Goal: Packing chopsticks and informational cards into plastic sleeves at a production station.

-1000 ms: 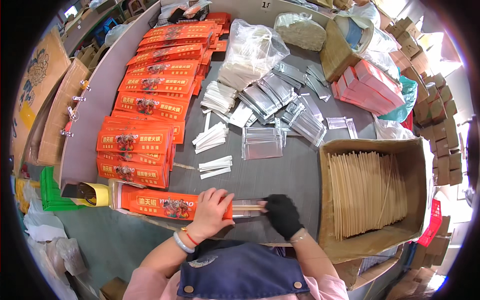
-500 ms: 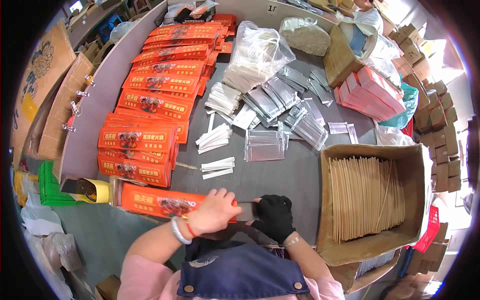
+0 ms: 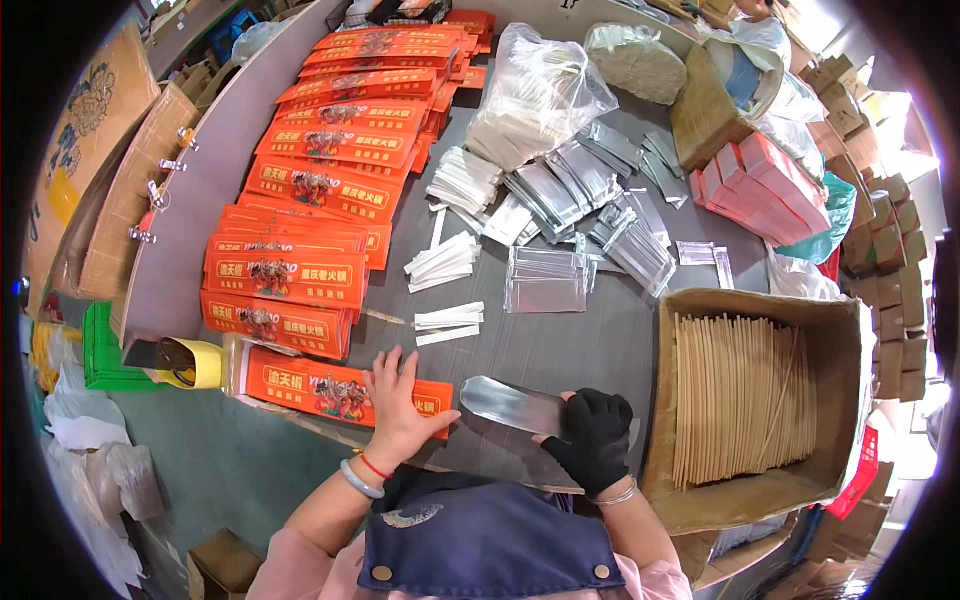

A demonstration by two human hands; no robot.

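My left hand (image 3: 398,405) lies with its fingers spread over the right part of a red-orange printed paper sleeve (image 3: 310,385) at the table's front edge. My right hand (image 3: 592,436), in a black fingerless glove, is closed on one end of a flat shiny metal strip with a rounded tip (image 3: 512,403). The strip points left toward the sleeve, and a gap separates its tip from the sleeve's right end. Beyond my hands lie small white paper packets (image 3: 448,322) and flat clear-wrapped packets (image 3: 546,282).
Overlapping stacks of red sleeves (image 3: 290,275) fill the left side. A cardboard box (image 3: 650,440) of wooden chopsticks (image 3: 740,400) stands at the right. Farther back are a clear plastic bag (image 3: 540,95) and pink-red packs (image 3: 765,190). A yellow roll (image 3: 195,363) is fixed at the left edge.
The metal strip has come away from the sleeve's right end, moving right with my right hand. My left hand has shifted left and opened, its fingers now spread on the sleeve.
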